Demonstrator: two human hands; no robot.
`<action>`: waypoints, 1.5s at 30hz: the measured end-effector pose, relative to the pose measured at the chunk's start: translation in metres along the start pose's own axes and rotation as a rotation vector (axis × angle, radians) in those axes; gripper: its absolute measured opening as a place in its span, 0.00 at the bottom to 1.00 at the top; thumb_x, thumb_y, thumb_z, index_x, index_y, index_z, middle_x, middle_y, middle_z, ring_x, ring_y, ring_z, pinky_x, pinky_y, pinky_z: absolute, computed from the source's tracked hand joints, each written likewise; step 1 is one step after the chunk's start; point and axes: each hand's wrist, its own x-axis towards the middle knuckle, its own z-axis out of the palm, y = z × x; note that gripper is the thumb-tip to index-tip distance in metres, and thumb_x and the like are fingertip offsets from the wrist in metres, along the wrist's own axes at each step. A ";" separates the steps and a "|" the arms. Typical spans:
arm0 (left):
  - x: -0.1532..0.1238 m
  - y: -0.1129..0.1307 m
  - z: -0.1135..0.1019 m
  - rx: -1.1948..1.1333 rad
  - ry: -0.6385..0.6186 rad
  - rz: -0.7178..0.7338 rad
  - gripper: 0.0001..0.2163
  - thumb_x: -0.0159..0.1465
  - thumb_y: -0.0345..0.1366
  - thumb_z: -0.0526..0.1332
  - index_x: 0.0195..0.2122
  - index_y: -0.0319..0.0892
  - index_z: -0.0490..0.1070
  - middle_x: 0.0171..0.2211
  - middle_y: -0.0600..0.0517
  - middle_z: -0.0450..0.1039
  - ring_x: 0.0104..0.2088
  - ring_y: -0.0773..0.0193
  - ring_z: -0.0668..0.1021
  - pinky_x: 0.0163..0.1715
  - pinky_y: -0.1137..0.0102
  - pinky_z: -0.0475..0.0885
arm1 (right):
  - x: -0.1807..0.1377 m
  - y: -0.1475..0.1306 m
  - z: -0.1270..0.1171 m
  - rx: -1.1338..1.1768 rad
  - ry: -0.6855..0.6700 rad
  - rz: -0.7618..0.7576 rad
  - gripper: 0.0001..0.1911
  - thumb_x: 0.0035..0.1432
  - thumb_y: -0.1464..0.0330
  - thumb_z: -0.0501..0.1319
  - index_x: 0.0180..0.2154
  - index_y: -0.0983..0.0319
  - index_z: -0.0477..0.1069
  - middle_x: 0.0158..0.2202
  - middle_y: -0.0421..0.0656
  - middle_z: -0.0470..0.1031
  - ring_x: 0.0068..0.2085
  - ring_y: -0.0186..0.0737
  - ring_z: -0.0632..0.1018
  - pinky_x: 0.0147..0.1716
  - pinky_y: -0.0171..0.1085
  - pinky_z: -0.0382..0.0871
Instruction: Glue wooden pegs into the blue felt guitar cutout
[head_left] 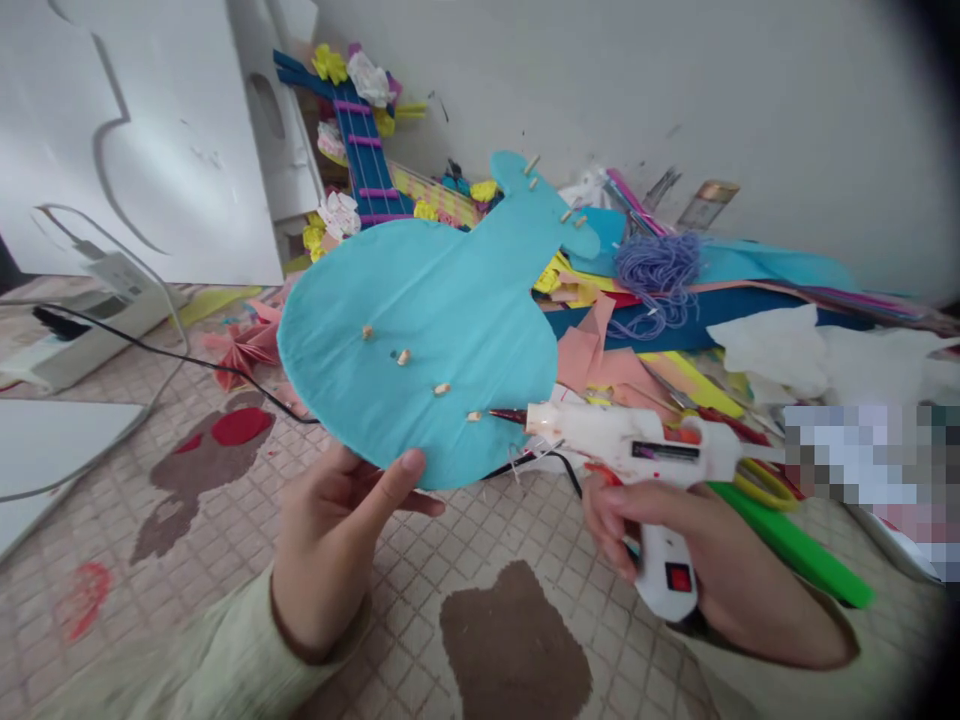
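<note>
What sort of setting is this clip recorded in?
Probably a home craft corner on a tiled floor. The right hand holds a glue gun at a blue guitar-shaped cutout in the left hand, with coloured paper scraps along the wall.

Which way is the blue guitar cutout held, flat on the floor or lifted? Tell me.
Lifted. The left hand grips the blue guitar cutout by its lower edge, tilted up off the tiled floor, facing the glue gun nozzle.
</note>
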 end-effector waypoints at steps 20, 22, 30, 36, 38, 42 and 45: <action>-0.013 -0.010 0.014 -0.272 0.133 -0.049 0.05 0.51 0.34 0.67 0.29 0.46 0.74 0.30 0.57 0.78 0.31 0.64 0.80 0.33 0.68 0.78 | -0.007 0.013 0.017 0.159 -0.081 -0.080 0.17 0.49 0.59 0.58 0.17 0.65 0.65 0.17 0.41 0.66 0.21 0.29 0.67 0.21 0.30 0.57; -0.012 -0.008 0.015 -0.297 0.157 -0.069 0.06 0.49 0.34 0.67 0.29 0.45 0.74 0.29 0.57 0.78 0.31 0.64 0.80 0.32 0.69 0.78 | -0.007 0.013 0.018 0.137 -0.084 -0.092 0.17 0.49 0.60 0.57 0.17 0.65 0.65 0.17 0.42 0.66 0.21 0.30 0.67 0.22 0.30 0.58; -0.011 -0.004 0.020 -0.336 0.176 -0.109 0.08 0.47 0.33 0.69 0.29 0.44 0.75 0.29 0.56 0.78 0.31 0.65 0.80 0.30 0.71 0.78 | -0.007 0.012 0.018 0.087 -0.078 -0.120 0.19 0.50 0.59 0.56 0.16 0.64 0.64 0.17 0.41 0.65 0.21 0.29 0.66 0.22 0.31 0.58; -0.012 -0.007 0.017 -0.295 0.175 -0.089 0.08 0.47 0.34 0.69 0.30 0.45 0.75 0.28 0.57 0.78 0.31 0.65 0.80 0.31 0.72 0.78 | -0.008 0.011 0.019 0.077 -0.076 -0.082 0.20 0.50 0.58 0.56 0.16 0.65 0.63 0.16 0.40 0.63 0.20 0.27 0.64 0.21 0.29 0.56; -0.013 -0.008 0.016 -0.283 0.178 -0.087 0.08 0.48 0.34 0.68 0.30 0.45 0.75 0.29 0.57 0.78 0.31 0.65 0.80 0.31 0.72 0.78 | -0.008 0.010 0.019 0.061 -0.069 -0.062 0.21 0.50 0.56 0.56 0.16 0.65 0.63 0.15 0.40 0.63 0.19 0.27 0.64 0.21 0.29 0.56; -0.014 -0.008 0.015 -0.260 0.169 -0.095 0.07 0.49 0.34 0.68 0.30 0.46 0.74 0.31 0.56 0.78 0.32 0.66 0.79 0.32 0.72 0.78 | -0.010 0.008 0.019 0.051 -0.043 -0.010 0.22 0.48 0.54 0.57 0.15 0.65 0.63 0.15 0.40 0.62 0.19 0.27 0.64 0.20 0.29 0.56; -0.013 -0.007 0.015 -0.250 0.175 -0.100 0.09 0.48 0.35 0.68 0.32 0.45 0.74 0.31 0.56 0.78 0.32 0.65 0.80 0.32 0.73 0.78 | -0.011 0.009 0.019 0.063 -0.027 0.015 0.22 0.46 0.54 0.58 0.15 0.65 0.62 0.15 0.40 0.63 0.19 0.27 0.64 0.21 0.29 0.57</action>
